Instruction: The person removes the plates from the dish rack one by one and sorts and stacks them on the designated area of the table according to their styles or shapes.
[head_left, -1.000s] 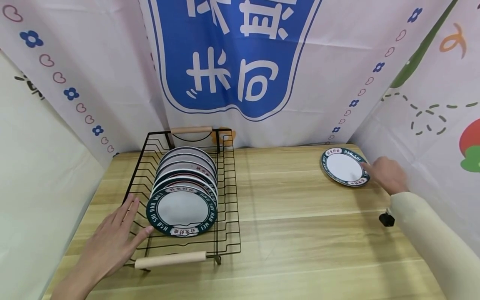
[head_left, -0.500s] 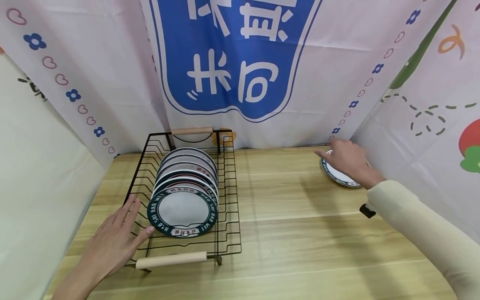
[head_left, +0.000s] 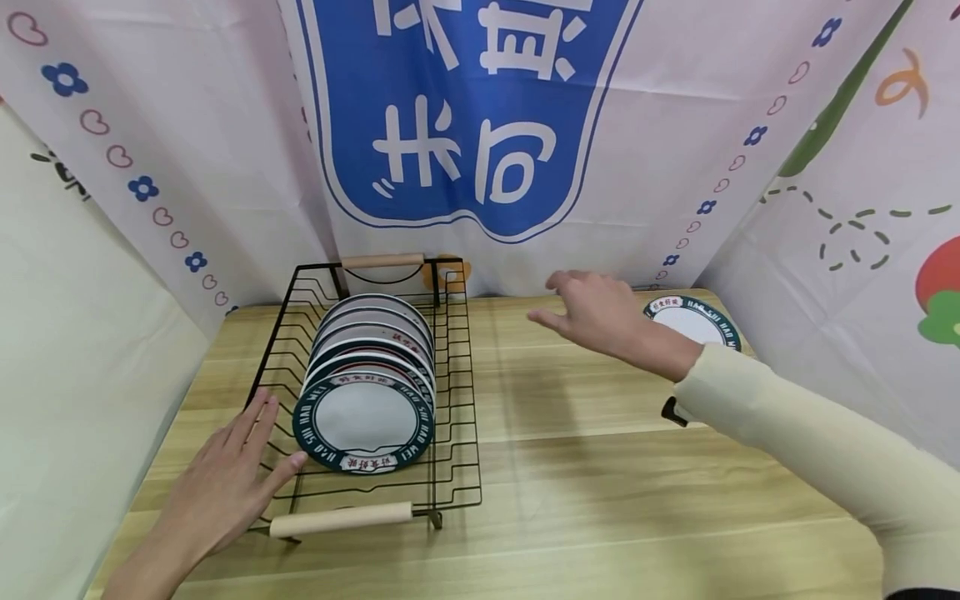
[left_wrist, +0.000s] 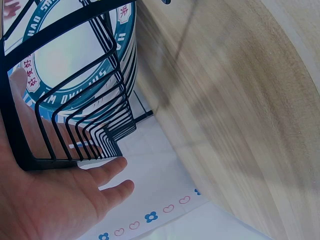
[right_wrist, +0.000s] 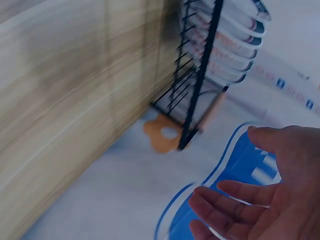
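Note:
Several white plates with dark green rims lean in a row in a black wire dish rack [head_left: 457, 450]; the front plate [head_left: 366, 417] faces me. My left hand [head_left: 225, 475] rests along the rack's left side with its fingers extended, the thumb near the front plate's edge. In the left wrist view the left hand [left_wrist: 60, 200] lies against the rack's wire side. Over the table between the rack and a lone plate [head_left: 693, 321], my right hand [head_left: 600, 312] hangs in the air, fingers loosely spread, holding nothing. The forearm partly covers that lone plate.
The rack has wooden handles at its front [head_left: 341, 521] and back. A wood-grain table [head_left: 570, 500] carries everything. A printed cloth [head_left: 615, 183] hangs behind the table, and more cloth stands at both sides.
My right hand has moved left from the lone plate at the far right, across it, toward the rack. The lone plate stays where it was. The left hand has hardly moved.

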